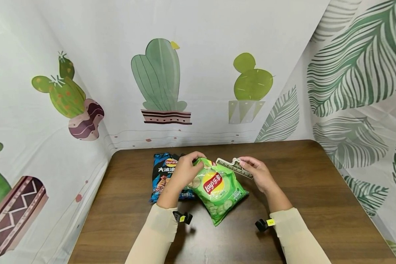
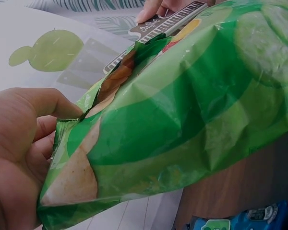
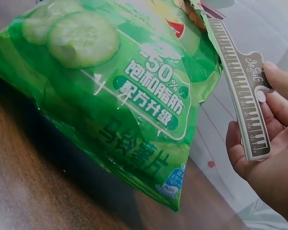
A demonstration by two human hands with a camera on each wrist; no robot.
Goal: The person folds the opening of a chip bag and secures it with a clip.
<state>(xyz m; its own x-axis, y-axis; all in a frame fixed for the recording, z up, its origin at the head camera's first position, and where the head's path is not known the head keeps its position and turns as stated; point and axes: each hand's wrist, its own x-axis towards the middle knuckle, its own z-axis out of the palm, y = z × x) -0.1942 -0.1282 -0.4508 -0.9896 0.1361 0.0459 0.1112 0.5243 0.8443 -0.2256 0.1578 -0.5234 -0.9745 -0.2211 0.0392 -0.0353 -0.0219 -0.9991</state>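
Observation:
A green Lay's chip bag [image 1: 219, 201] is held up above the table, tilted. My left hand [image 1: 184, 171] pinches its upper left corner between thumb and fingers. Along the bag's top edge, the left wrist view shows a parted mouth [image 2: 116, 79] with a brownish inside. My right hand [image 1: 260, 175] grips a long bag clip [image 3: 247, 105] printed with piano keys and the word "Music". The clip [image 1: 235, 168] lies slantwise beside the bag's top right edge; whether it touches the bag I cannot tell.
A blue and black Lay's bag [image 1: 159, 183] lies on the brown wooden table [image 1: 316, 205], partly behind my left hand and forearm. A white cloth [image 1: 204, 73] printed with cacti and leaves hangs behind and at the sides.

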